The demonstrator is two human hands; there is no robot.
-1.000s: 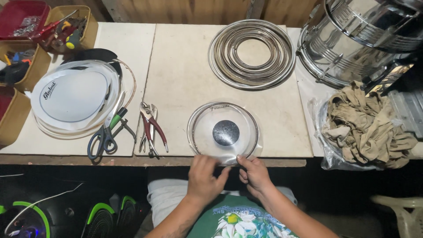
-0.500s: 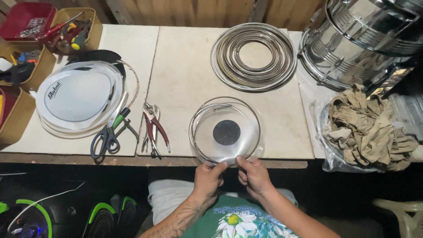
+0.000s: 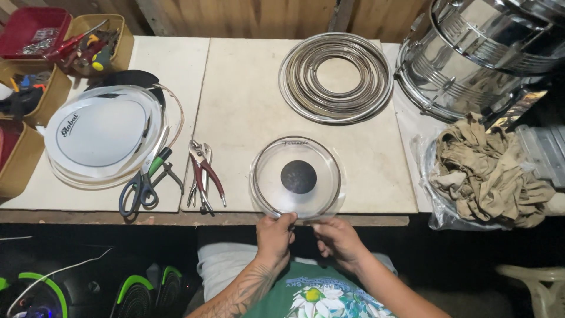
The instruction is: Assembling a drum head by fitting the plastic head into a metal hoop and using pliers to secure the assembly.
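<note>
Since the earlier frames the clear drumhead [image 3: 296,176] has slid a little nearer the bench's front edge and both hands have drawn up to it, where a second ago they sat lower, off the rim. The left hand [image 3: 275,234] now pinches the rim at about 7 o'clock, fingers curled shut on the hoop; the right hand [image 3: 335,238] is curled at about 5 o'clock, and its fingertips appear to grip the rim or the clear film there, though the view does not settle which. The drumhead lies flat on the pale bench [image 3: 247,100], its near edge overhanging the front, a black dot at its centre. It looks light and thin: a springy clear film in a stiffer hoop, smooth enough to slip and easy to dent, so the hoop is the place to hold it, at two points apart, not the film. At 9 o'clock from it lie red-handled pliers [image 3: 203,176], then scissors [image 3: 141,185], with a stack of white drumheads [image 3: 100,135] beyond. At 12 o'clock sits a nest of metal hoops [image 3: 335,76]; at 2 o'clock a chrome drum shell [image 3: 471,53]; at 3 o'clock a heap of tan rags [image 3: 488,168].
</note>
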